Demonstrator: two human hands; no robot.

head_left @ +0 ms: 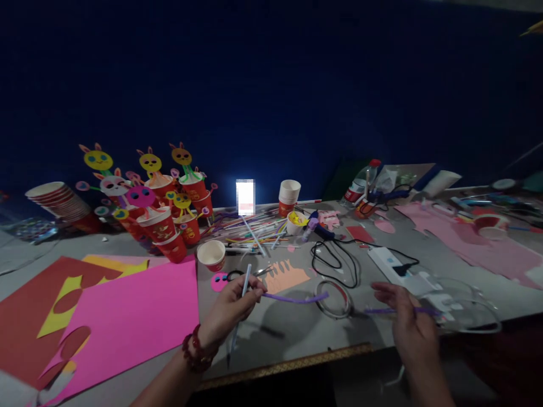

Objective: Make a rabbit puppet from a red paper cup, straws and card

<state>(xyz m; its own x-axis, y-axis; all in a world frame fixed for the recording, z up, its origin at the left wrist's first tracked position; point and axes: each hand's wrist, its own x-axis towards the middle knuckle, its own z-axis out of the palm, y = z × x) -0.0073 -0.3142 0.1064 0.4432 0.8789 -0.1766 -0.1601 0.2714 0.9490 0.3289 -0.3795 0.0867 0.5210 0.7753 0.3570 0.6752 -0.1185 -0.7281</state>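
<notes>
My left hand is closed, holding a slim pale pen with its dark tip pointing down. From its fingertips a purple pipe cleaner sticks out to the right, slightly bowed. My right hand is held apart on the right with its fingers stretched out. A second purple strip shows on both sides of that hand; the palm hides its middle, and whether it is touched cannot be told. A roll of tape lies between the hands. Beyond my left hand are a pink paper face and cut orange paper.
Red cups with paper bunny figures stand at the back left, near stacked cups. Pink card covers the left. A white cup, a black cable, a power strip and a bottle lie beyond.
</notes>
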